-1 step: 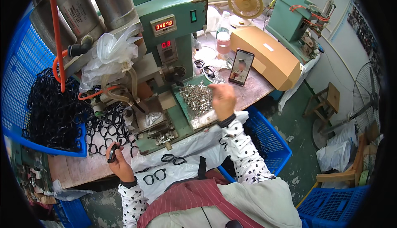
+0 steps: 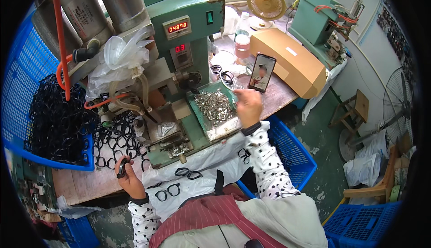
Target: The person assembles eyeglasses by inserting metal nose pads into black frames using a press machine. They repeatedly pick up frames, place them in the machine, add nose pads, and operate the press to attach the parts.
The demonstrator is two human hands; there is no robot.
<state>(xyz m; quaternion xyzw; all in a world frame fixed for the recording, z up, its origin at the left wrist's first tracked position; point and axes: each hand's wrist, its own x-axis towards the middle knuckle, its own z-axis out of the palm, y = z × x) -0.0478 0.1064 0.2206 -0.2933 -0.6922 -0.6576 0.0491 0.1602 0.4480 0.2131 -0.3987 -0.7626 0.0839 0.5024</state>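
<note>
My left hand [image 2: 130, 179] is closed around a black eyeglass frame [image 2: 122, 167], held edge-on at the left of the green press [image 2: 184, 68]. My right hand [image 2: 249, 108] hovers by the right edge of a green tray [image 2: 205, 124] heaped with small shiny metal pieces [image 2: 214, 106]. Its fingers are curled together; whatever they pinch is too small to make out. Just beyond them a phone [image 2: 262, 73] leans upright. On the white sheet over my lap lie black eyeglass frames [image 2: 168, 192], and a metal fixture [image 2: 173, 148] sits at the press's front.
Many black frames fill a blue basket [image 2: 92, 153] at left and spill onto the table. Another blue basket [image 2: 301, 160] stands below my right arm. A cardboard box [image 2: 292, 61], a bottle [image 2: 242, 46] and a small fan [image 2: 266, 4] occupy the table's far side.
My right hand has shifted right, away from the metal pieces toward the tray's edge, uncovering more of the heap. My left hand keeps its place with the frame.
</note>
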